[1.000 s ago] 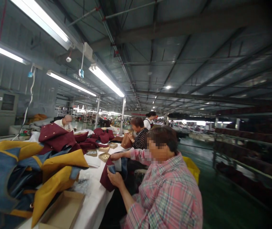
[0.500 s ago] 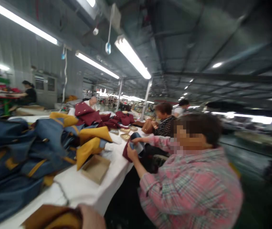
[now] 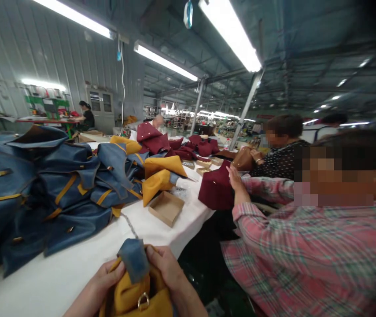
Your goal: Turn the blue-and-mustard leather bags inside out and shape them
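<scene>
Nearest, the person's left hand (image 3: 108, 277) and right hand (image 3: 170, 268) are holding a folded yellow piece (image 3: 123, 293) at the bottom of the view, each grip clamping on it, one on either side of a blue flap (image 3: 134, 262). A metal ring (image 3: 143, 301) is showing on its front, while its lower end is running out of view. Whether it is touching the white-covered surface (image 3: 102, 246) just beyond, I cannot tell.

On the surface, blue bags (image 3: 72, 189) with yellow trim are lying heaped at the left, the picture's edge cutting them off; their metal fittings (image 3: 3, 173) are appearing too small for any marking to be read. An open cardboard box (image 3: 167, 209) is standing near yellow pieces (image 3: 158, 185). At the right, a co-worker in a plaid shirt (image 3: 310, 251) is holding a maroon piece (image 3: 216, 189), which is hiding one hand.

Farther along, small boxes (image 3: 204, 171) are holding contents hard to make out, maroon pieces (image 3: 151, 138) are lying piled, and a co-worker in a dotted top (image 3: 283, 160) is handling a brown piece (image 3: 243, 158).

Beyond, a person in dark clothing (image 3: 88, 119) is sitting beside a cabinet (image 3: 101, 105), strip lights (image 3: 230, 35) are glowing overhead, and the hall's far end is blurring.
</scene>
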Demonstrator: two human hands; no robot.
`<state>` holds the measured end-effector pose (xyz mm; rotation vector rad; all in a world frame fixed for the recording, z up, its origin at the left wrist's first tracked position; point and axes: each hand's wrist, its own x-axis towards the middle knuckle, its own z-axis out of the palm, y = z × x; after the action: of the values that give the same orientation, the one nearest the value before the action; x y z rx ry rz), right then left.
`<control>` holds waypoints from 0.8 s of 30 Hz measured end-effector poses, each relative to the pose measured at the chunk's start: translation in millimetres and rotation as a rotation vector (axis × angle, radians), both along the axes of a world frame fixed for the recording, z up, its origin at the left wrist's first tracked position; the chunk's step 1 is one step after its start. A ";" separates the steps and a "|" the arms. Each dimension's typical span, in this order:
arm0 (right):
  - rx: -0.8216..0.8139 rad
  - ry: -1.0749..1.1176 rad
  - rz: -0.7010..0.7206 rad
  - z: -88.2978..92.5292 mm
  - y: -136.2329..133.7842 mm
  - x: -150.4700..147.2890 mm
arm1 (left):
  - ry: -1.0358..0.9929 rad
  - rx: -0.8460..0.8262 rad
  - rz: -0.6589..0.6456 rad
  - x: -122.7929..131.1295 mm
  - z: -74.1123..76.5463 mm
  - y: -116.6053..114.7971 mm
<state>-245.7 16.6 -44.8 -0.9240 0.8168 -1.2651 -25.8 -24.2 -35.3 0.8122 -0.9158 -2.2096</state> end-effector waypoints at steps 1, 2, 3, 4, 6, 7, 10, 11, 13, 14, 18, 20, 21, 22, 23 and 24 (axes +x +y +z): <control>-0.002 -0.065 0.009 -1.8 1.2 -5.2 | -0.033 -0.024 0.009 0.0 -6.1 -4.3; 0.001 -0.126 0.006 -3.3 2.0 -10.7 | -0.072 -0.047 0.011 0.8 -11.0 -8.7; 0.003 -0.186 -0.013 -4.4 2.2 -15.8 | -0.110 -0.064 0.002 2.3 -14.1 -12.6; 0.002 -0.238 -0.033 -5.1 1.3 -19.6 | -0.140 -0.069 -0.013 4.6 -15.1 -15.5; -0.004 -0.293 0.004 -4.4 -3.5 -21.7 | -0.149 -0.050 -0.014 10.3 -11.0 -18.4; -0.010 -0.290 0.074 -2.5 -6.9 -19.9 | -0.127 -0.031 0.006 13.3 -6.8 -18.5; -0.020 -0.198 0.334 8.2 -15.3 -7.6 | -0.026 0.055 0.061 20.9 6.6 -17.0; -0.010 -0.159 0.383 12.1 -16.5 -3.2 | 0.008 0.091 0.047 22.7 9.8 -16.2; 0.012 -0.121 0.406 17.5 -17.0 4.3 | 0.077 0.166 -0.005 25.1 13.8 -14.2; 0.015 -0.123 0.393 18.5 -16.7 7.0 | 0.098 0.189 -0.019 25.9 15.0 -13.1; 0.001 -0.221 0.219 15.9 -16.6 13.1 | 0.004 0.056 0.014 30.5 19.1 -11.2; 0.016 -0.217 0.135 15.9 -18.5 14.3 | -0.079 -0.014 0.023 34.6 21.2 -13.3; 0.017 -0.186 0.123 16.6 -19.9 15.0 | -0.100 -0.018 0.023 36.8 21.9 -14.9; 0.014 -0.145 0.131 17.5 -21.5 15.8 | -0.106 -0.011 0.023 38.9 22.2 -16.7; 0.011 -0.108 0.144 18.2 -23.1 17.2 | -0.100 0.003 0.028 40.9 22.0 -18.2; 0.014 -0.089 0.154 18.4 -24.4 19.1 | -0.082 0.025 0.031 42.6 21.5 -19.2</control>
<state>-226.7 -7.7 -26.4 -0.8957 0.6709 -1.1566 16.7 -43.5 -13.8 0.9287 -0.9104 -2.1786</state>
